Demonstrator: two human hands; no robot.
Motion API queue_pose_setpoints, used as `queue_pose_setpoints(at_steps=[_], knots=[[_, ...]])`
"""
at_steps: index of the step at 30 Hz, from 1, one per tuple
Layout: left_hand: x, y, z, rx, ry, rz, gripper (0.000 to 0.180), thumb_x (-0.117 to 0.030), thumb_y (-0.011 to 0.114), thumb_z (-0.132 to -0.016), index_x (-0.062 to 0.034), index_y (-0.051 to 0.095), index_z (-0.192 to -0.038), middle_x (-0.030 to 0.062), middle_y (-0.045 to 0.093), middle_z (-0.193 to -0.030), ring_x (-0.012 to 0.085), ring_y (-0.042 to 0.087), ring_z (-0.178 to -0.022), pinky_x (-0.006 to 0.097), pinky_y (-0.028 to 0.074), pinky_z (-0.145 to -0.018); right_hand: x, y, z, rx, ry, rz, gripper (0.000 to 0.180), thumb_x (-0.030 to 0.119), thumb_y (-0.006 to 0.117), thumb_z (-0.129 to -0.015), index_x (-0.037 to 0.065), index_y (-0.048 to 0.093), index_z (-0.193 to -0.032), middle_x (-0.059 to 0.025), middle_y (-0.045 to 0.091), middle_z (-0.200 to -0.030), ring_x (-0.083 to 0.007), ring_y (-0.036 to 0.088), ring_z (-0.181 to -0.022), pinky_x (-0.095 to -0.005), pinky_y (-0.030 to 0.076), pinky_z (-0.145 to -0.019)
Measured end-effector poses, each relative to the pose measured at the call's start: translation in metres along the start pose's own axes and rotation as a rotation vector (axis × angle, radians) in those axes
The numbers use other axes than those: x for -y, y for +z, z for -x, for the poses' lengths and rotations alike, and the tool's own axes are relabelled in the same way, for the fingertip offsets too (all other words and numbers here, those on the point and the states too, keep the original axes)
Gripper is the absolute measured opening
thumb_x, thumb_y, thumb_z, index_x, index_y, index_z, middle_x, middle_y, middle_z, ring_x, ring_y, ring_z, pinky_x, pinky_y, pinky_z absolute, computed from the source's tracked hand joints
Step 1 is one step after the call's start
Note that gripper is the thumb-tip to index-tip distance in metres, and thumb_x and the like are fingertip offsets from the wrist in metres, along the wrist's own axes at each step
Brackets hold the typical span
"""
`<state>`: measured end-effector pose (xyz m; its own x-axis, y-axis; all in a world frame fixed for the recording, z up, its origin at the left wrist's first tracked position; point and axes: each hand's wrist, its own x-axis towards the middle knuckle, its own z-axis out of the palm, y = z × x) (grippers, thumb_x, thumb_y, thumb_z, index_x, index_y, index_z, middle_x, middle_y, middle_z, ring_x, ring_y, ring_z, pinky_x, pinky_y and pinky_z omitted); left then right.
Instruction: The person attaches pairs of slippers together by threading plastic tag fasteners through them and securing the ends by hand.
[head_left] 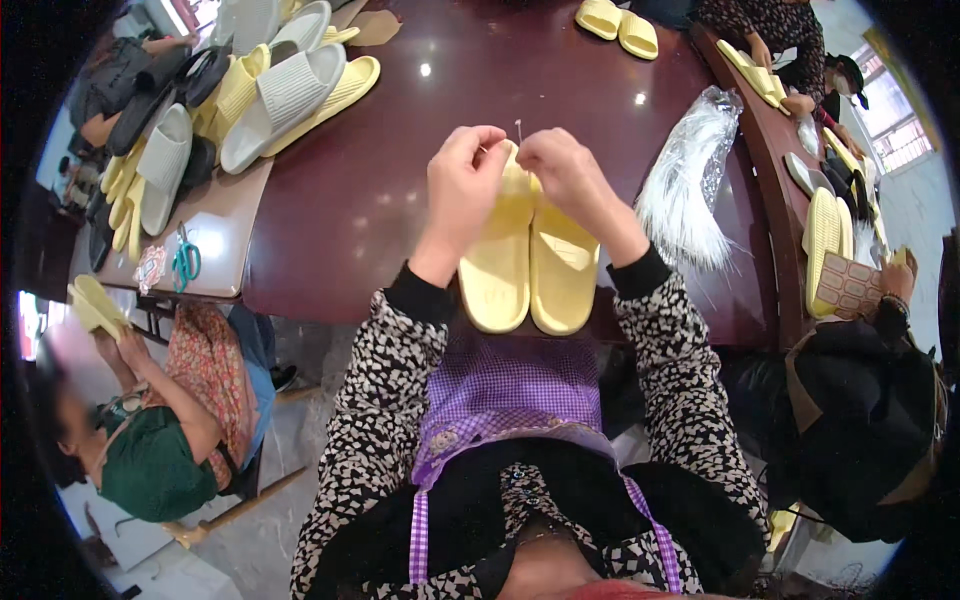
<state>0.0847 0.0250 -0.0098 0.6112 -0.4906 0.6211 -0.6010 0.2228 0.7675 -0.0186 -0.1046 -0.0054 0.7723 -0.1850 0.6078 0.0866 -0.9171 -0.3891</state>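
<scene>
While both hands pinch at two yellow slippers (pixel 527 260), left fingers (pixel 462 180) closed, right fingers (pixel 560 165) closed, one thin pin (pixel 518 128) upright.

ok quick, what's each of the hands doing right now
Left hand: closed, pinching at the top end of the yellow slippers.
Right hand: closed, fingers pinched at the same spot beside a thin white strand.

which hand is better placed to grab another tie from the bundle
Right, probably. The right hand is at the slippers' top edge, on the same side as the bundle; the left hand would have to cross over.
</scene>
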Motion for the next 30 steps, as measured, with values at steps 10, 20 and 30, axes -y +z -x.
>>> queue_pose_setpoints(at_steps=[10,20,30], knots=[[0.034,0.033,-0.021,0.430,-0.595,0.622,0.008,-0.007,0.058,-0.090,-0.0011,0.063,-0.092,0.0004,0.061,-0.080,0.0037,0.051,-0.062,0.017,0.041,-0.056,-0.004,0.003,0.028,-0.100,0.025,-0.069,0.009,-0.003,0.063,-0.075,0.002,0.060,-0.083,-0.0102,0.062,-0.084,-0.0277,0.057,-0.082,-0.0355,0.048,-0.071],[0.029,0.026,-0.021,0.466,-0.785,0.940,0.005,-0.006,0.054,-0.092,-0.0017,0.056,-0.092,0.0026,0.057,-0.076,0.0052,0.045,-0.052,0.017,0.037,-0.047,-0.006,-0.004,0.033,-0.262,0.417,-0.405,0.011,-0.002,0.060,-0.084,0.004,0.065,-0.092,-0.0014,0.064,-0.083,-0.0108,0.058,-0.076,-0.0232,0.046,-0.067],[0.028,0.027,-0.017,0.511,-0.774,0.814,0.007,-0.009,0.055,-0.091,-0.0026,0.057,-0.091,-0.0005,0.053,-0.070,0.0024,0.041,-0.048,0.017,0.033,-0.043,-0.008,0.004,0.033,-0.291,0.586,-0.714,0.011,-0.001,0.058,-0.088,0.003,0.063,-0.097,0.0017,0.060,-0.079,-0.0037,0.053,-0.070,-0.0175,0.044,-0.061]])
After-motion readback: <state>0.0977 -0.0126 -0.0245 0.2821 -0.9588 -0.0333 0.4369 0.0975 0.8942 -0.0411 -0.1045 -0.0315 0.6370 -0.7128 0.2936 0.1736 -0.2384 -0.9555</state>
